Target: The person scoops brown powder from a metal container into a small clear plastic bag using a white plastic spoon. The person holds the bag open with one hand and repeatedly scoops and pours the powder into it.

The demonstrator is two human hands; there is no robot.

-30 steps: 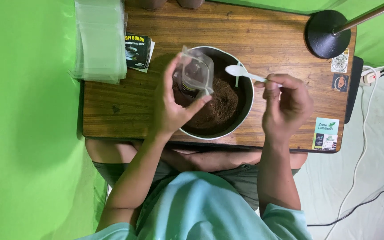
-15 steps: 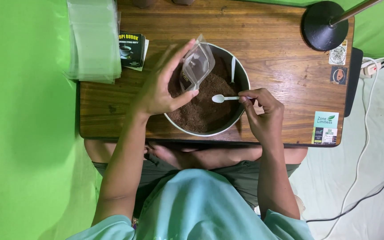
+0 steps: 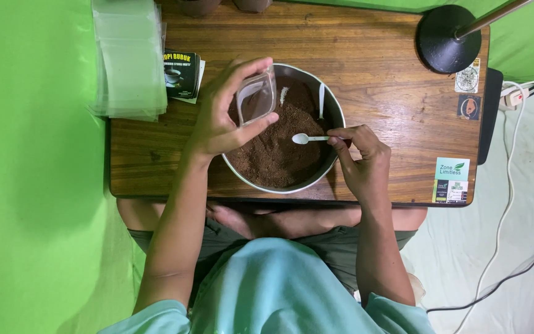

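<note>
A round metal bowl [image 3: 336,111] full of brown powder [image 3: 276,154] sits in the middle of a low wooden table [image 3: 378,80]. My left hand [image 3: 220,120] holds a small clear plastic bag [image 3: 256,97] open over the bowl's left side. My right hand [image 3: 360,164] pinches the handle of a small white plastic spoon [image 3: 307,138], whose bowl hovers just over the powder. A second white spoon [image 3: 321,100] leans against the bowl's inner wall.
A stack of clear plastic bags [image 3: 128,59] lies on the table's left end, with dark printed sachets [image 3: 180,74] beside it. A black lamp base [image 3: 447,38] stands at the back right. Stickers [image 3: 452,179] mark the table's right edge. White cables [image 3: 508,185] run on the floor.
The spoon has come down from above the bowl's rim to the powder surface. My left hand lowered the bag and tilted it more upright over the bowl.
</note>
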